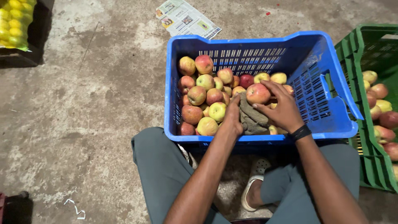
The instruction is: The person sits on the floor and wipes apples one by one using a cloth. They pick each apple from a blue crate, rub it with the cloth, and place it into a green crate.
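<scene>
A blue plastic crate stands on the floor in front of my knees, filled with several red-and-yellow apples. My left hand reaches into the crate and grips a crumpled grey-brown cloth. My right hand holds one reddish apple from the side, just above and against the cloth. A black band sits on my right wrist.
A green crate with more apples stands to the right, touching the blue one. A printed paper lies on the concrete floor behind. A dark crate of yellow fruit sits at the top left. My sandalled foot rests below the crate.
</scene>
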